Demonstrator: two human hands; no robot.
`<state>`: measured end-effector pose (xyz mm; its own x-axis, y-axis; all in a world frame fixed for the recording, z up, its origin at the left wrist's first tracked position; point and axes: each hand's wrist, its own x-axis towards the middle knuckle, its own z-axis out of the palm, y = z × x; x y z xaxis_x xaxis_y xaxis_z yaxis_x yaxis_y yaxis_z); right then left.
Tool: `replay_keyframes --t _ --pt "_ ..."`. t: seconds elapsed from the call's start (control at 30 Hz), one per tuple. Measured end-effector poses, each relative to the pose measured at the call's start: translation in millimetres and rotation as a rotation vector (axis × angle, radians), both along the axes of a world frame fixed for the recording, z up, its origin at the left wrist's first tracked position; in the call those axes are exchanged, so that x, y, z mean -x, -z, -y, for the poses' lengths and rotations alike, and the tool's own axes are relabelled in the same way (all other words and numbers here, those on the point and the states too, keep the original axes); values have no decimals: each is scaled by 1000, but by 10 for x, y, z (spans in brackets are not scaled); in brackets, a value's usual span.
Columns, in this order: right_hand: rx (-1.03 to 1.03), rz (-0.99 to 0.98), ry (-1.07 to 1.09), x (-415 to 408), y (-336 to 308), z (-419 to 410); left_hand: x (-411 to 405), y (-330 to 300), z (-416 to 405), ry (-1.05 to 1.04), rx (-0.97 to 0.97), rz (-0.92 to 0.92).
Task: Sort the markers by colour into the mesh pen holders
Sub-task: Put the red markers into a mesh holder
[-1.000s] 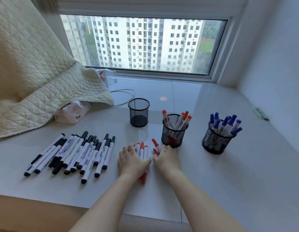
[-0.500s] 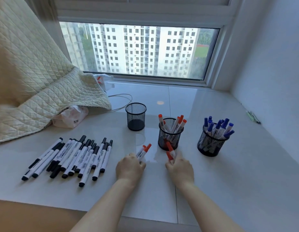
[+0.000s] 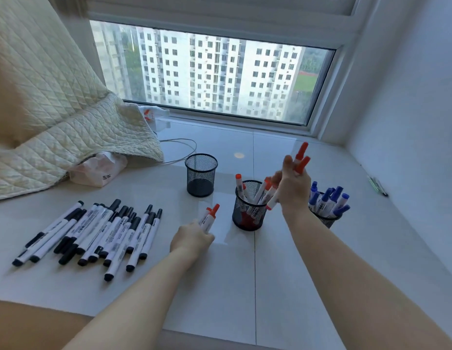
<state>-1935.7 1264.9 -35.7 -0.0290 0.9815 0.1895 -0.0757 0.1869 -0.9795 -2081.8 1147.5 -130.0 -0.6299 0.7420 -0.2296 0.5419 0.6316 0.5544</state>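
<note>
We are gripping what look like two red markers (image 3: 301, 157) in our right hand (image 3: 293, 188) over the red holder (image 3: 249, 213), more in our left hand (image 3: 192, 239), blue markers (image 3: 328, 200) sorted, black markers (image 3: 93, 233) lying on the tabletop (image 3: 220, 286), black holder (image 3: 201, 174) waiting empty.

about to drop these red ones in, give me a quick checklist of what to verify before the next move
1. Right hand grips its red-capped white markers: ok, raised above the holders.
2. Middle black mesh pen holder is the red one: ok, only red caps show in it.
3. Room in that holder: ok, it looks partly filled.
4. Left hand grips more red-capped markers: ok, low over the white tiled surface.
5. Right black mesh holder of blue-capped markers clear of the right forearm: cannot tell, the wrist overlaps it.
6. Empty black mesh holder ready for the black-capped markers: ok, they lie unsorted.
</note>
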Motion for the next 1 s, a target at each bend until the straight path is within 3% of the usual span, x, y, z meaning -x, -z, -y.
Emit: replay_keyframes --t 0.07,0.3,0.43,0.73,0.83,1.0 --pt "-27 -42 20 74 -38 -90 -23 19 -40 -13 -58 28" --pt "63 87 -6 218 185 -299 -70 82 -192 -46 -292 230" --pt "67 177 -64 257 362 -321 -53 -40 -318 -107 -466 586" --pt "37 303 -46 213 457 -320 -126 -664 -685 -224 -826 1028" --pt "-30 319 -2 186 441 -308 -161 -802 -808 -193 -929 1013" --pt "-128 405 -8 171 508 -270 -336 -717 -903 -141 -934 891"
